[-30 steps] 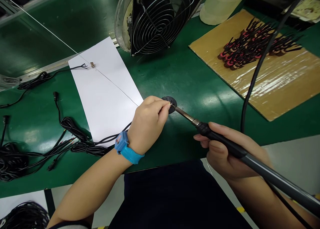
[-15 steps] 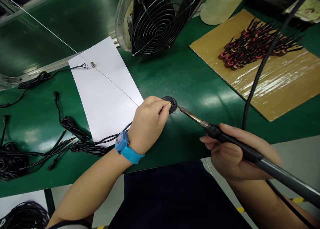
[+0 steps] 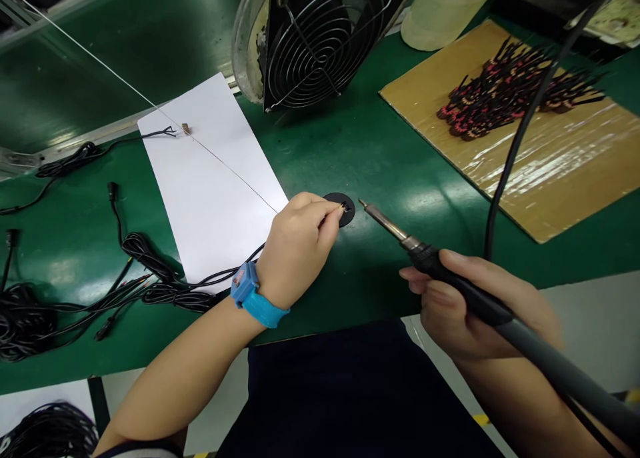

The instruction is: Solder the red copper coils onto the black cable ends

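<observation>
My left hand (image 3: 303,245), with a blue wrist strap (image 3: 257,303), is pinched closed over the black disc (image 3: 349,217). Tiny light-coloured wire ends (image 3: 343,208) show at its fingertips, and a black cable (image 3: 220,276) runs in beneath that hand. A thin wire (image 3: 235,173) stretches from the upper left and disappears behind my knuckles; whether the hand grips it too is hidden. In my right hand (image 3: 480,311) is a soldering iron (image 3: 425,258), held like a pen. Its tip points up and left, just right of the disc and apart from it.
A white sheet (image 3: 205,178) lies on the green table (image 3: 310,145). Coiled black cables (image 3: 150,258) fill the left side. A fan (image 3: 320,51) and a bottle (image 3: 440,18) stand behind. At right, cardboard (image 3: 540,185) bears many short black-and-red wired parts (image 3: 505,91); the iron's cord (image 3: 517,135) hangs across.
The soldering iron's tip has moved slightly up and right, away from the disc. My left hand has stayed nearly still with its pinch.
</observation>
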Demonstrator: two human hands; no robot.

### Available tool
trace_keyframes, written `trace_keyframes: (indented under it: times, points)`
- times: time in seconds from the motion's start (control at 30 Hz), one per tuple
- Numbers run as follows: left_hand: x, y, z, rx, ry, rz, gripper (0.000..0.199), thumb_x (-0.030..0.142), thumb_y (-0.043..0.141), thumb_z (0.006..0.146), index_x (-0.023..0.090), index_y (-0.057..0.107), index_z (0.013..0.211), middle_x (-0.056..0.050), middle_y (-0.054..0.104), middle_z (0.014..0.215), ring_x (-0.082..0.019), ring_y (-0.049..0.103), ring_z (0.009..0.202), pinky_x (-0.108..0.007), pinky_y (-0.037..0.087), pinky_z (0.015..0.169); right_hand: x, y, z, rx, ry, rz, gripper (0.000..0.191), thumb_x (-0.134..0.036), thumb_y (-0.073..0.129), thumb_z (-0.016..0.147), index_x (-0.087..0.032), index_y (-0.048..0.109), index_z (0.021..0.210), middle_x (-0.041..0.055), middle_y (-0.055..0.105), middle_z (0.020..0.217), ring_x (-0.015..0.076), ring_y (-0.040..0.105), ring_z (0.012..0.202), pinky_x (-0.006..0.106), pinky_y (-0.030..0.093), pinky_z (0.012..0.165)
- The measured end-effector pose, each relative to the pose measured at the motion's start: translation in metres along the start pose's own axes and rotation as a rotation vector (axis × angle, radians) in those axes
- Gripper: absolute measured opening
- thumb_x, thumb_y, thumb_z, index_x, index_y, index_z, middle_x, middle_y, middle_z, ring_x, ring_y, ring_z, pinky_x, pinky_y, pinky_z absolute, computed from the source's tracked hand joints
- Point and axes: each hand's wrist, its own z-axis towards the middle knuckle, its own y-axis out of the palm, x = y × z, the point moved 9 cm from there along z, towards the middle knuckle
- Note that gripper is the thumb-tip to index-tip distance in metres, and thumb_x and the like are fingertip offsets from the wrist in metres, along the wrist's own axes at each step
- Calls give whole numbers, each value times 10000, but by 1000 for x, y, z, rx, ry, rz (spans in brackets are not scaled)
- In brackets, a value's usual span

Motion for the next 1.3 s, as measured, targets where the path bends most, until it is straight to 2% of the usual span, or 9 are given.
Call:
trace_keyframes:
  times: [0.1,0.23,0.33,0.47,0.6,0.73,0.9,1.03,1.3]
  points:
    - [0,0,0,-3,-3,2,135,136,547,852,143,681,832,-51,676,842,-133,623,813,-250,524,739,-17,1,11,40,-150,-39,540,-116,637,757,-318,513,1242,24,625,778,177,630,682,308,514,546]
    - [0,-2,0,11,-1,9,141,139,549,852,145,688,829,-51,682,834,-133,627,804,-249,526,729,-18,11,25,-13,-204,-100,547,-81,632,753,-291,509,1242,36,639,843,177,637,757,304,531,622]
    - [0,-4,-1,31,15,11,148,147,546,856,152,693,834,-46,695,836,-137,635,810,-254,528,730,-16,23,38,-83,-241,-119,423,-63,543,814,-278,527,1179,24,673,901,153,653,788,287,537,690]
    - [-2,-6,-4,45,31,28,146,169,543,865,150,687,852,-46,708,848,-144,644,811,-264,520,743,-6,46,60,-204,-224,-166,144,-129,519,851,-220,563,955,43,663,1041,154,649,907,281,534,785]
    - [-8,-14,-5,62,-61,9,135,195,516,881,161,626,811,-25,685,760,-139,634,721,-262,495,664,-1,65,74,-307,-221,-150,152,-227,645,782,-210,522,870,36,669,941,176,643,860,294,539,720]
    - [-17,-18,-5,78,-187,-114,191,261,421,921,188,442,745,-21,625,714,-134,605,645,-266,458,581,-2,72,77,-365,-249,-170,141,-197,624,796,-228,508,870,9,649,853,154,622,796,271,521,672]
    - [-14,-5,-1,17,-82,-188,339,145,567,798,222,257,686,-40,607,872,-156,610,801,-278,462,638,-8,72,78,-387,-324,-190,115,-157,541,836,-233,469,886,5,635,820,139,621,748,243,499,629]
    - [-20,-1,-1,-14,-92,-152,309,108,462,837,221,240,655,-16,600,767,-167,612,794,-283,441,612,-7,75,79,-488,-350,-218,111,-157,504,838,-223,435,895,15,638,837,139,619,714,235,474,593]
    - [-17,1,-1,-111,-71,40,287,138,457,845,215,277,636,-18,593,747,-172,588,691,-280,393,547,-14,77,77,-627,-380,-332,107,-159,450,844,-208,433,937,17,598,760,112,548,549,200,365,456]
